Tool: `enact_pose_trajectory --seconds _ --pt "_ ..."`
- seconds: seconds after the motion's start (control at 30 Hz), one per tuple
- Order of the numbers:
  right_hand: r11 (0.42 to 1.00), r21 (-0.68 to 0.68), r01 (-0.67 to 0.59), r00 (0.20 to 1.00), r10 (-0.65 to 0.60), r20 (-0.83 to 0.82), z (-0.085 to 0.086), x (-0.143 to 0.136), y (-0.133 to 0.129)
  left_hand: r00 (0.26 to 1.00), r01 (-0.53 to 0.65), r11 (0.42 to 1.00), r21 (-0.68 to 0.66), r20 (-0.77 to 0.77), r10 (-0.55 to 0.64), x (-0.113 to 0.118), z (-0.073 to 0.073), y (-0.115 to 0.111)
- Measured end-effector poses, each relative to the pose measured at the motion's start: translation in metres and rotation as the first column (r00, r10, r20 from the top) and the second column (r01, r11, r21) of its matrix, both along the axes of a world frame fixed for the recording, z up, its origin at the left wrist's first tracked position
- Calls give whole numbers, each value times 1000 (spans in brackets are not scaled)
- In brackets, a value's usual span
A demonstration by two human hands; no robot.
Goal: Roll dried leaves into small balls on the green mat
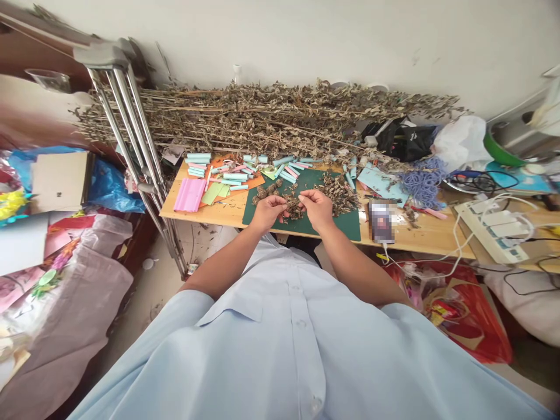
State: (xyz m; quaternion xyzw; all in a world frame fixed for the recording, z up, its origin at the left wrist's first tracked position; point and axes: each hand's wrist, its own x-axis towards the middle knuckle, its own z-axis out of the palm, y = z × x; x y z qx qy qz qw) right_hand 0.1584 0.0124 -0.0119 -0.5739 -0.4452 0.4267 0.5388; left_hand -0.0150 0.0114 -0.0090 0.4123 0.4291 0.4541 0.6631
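Observation:
Above a dark green mat (352, 228), my left hand (268, 213) is closed in a pinch at a clump of dried leaves (295, 207). From the other side, my right hand (318, 210) pinches the same clump with thumb and forefinger. The exact bit in each set of fingertips is small and partly hidden. Several brown balls of rolled dried leaf (268, 191) lie just beyond my left hand. To the right of my right hand, loose dried leaves (341, 195) form a heap on the mat.
Long dried plant stalks (262, 119) are piled along the wall. Rolled blue paper tubes (236, 176) and a pink paper stack (189, 195) lie left on the wooden table (236, 217). A phone (381, 221), blue yarn (423, 182) and a power strip (490, 230) are rightward. Crutches (131, 128) stand left.

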Motion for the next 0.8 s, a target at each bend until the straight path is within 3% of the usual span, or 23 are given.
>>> enact_pose_trajectory --seconds 0.2,0.4,0.8 --pt "999 2 52 997 -52 -52 6 1 -2 1000 -2 1000 -1 3 2 -1 2 1" --pt "970 -125 -209 973 193 -128 11 -3 -10 999 29 999 36 39 -30 3 7 -1" --pt "998 -65 25 995 -32 -98 12 0 -5 1000 21 1000 8 18 -21 1 3 1"
